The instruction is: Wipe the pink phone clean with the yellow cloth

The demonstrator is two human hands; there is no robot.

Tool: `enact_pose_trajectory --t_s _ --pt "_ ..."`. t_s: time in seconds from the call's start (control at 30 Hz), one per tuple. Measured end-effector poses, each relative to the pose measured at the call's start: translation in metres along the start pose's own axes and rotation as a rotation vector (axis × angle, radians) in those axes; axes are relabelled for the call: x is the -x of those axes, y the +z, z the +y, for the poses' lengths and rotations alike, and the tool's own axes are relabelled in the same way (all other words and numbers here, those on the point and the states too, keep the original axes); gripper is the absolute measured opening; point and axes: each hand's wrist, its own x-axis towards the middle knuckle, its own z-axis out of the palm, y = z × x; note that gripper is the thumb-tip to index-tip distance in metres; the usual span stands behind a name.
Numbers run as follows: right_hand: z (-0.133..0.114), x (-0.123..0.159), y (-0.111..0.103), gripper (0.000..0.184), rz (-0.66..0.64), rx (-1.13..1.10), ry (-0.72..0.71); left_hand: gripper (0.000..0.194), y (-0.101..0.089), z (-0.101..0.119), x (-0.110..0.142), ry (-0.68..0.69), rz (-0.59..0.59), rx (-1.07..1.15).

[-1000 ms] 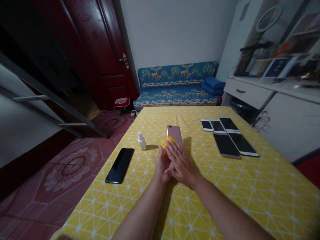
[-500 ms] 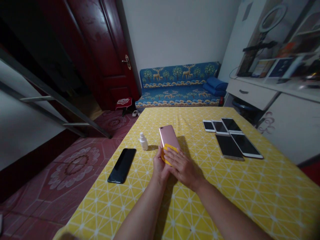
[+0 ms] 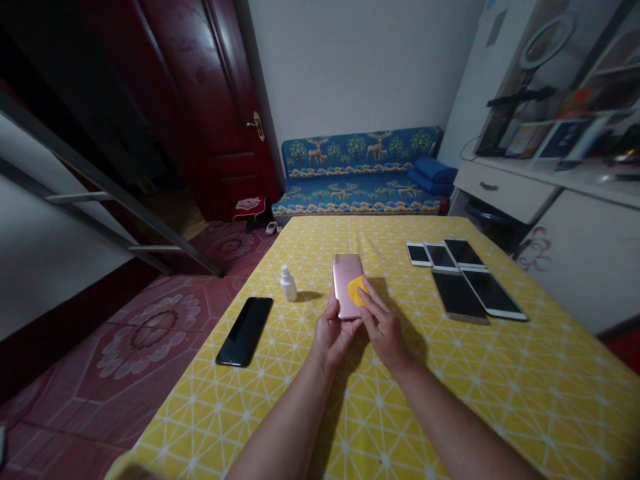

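My left hand (image 3: 334, 335) grips the near end of a pink phone (image 3: 347, 283), held back side up above the yellow tablecloth (image 3: 450, 373). My right hand (image 3: 384, 325) pinches a small yellow cloth (image 3: 357, 291) and presses it against the phone's right edge. A small white bottle (image 3: 288, 283) stands just left of the phone. A black phone (image 3: 245, 321) lies face up further left, near the table's left edge.
Several phones (image 3: 463, 273) lie side by side at the table's far right. Beyond the table are a blue patterned sofa (image 3: 360, 173), a dark red door (image 3: 210, 107) and a white cabinet (image 3: 565, 220) on the right. Red patterned floor tiles lie to the left.
The yellow cloth has slid from the middle of the pink phone's back to its right edge. The right hand's fingers drew in from flat to a pinch. The phone turned slightly.
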Motion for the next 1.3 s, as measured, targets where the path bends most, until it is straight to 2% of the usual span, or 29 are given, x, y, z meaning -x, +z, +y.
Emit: enact_pose_trajectory --t_s 0.17,0.37,0.57,0.77,1.07,1.3 --pt "0.004 0.0 0.0 0.044 0.045 -0.002 0.063 0.044 -0.002 -0.003 0.0 -0.017 0.039 -0.092" --pt "0.008 -0.003 -0.002 0.043 0.111 -0.01 0.056 0.054 -0.002 -0.006 0.002 0.062 -0.087 -0.229" --pt "0.006 -0.004 -0.006 0.042 0.168 -0.028 0.047 0.058 -0.001 -0.002 0.004 0.051 -0.11 -0.344" --pt "0.011 -0.006 -0.011 0.041 0.256 -0.055 0.114 0.053 0.002 0.001 0.006 0.05 -0.121 -0.437" --pt "0.023 -0.011 -0.023 0.039 0.371 -0.169 0.262 0.048 0.006 0.008 0.011 -0.052 -0.178 -0.53" --pt "0.019 -0.013 -0.027 0.034 0.343 -0.359 0.388 0.047 0.004 0.019 0.014 -0.252 -0.309 -0.523"
